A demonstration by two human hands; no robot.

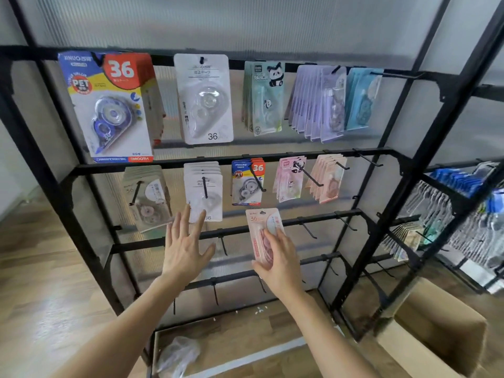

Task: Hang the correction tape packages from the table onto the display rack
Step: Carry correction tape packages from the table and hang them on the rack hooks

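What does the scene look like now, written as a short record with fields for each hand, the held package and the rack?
left hand: open, fingers spread, raised before the white packages; contact unclear
right hand: grips the pink package from below
pink package: marked 36, not yet on any hook
display rack: top two rails carry hung packages
hooks: those on the third rail are bare

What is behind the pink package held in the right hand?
A black rack bar runs behind the pink package, with the ribbed panel beyond. Any hook on that stretch is covered. The right hand hides its lower part.
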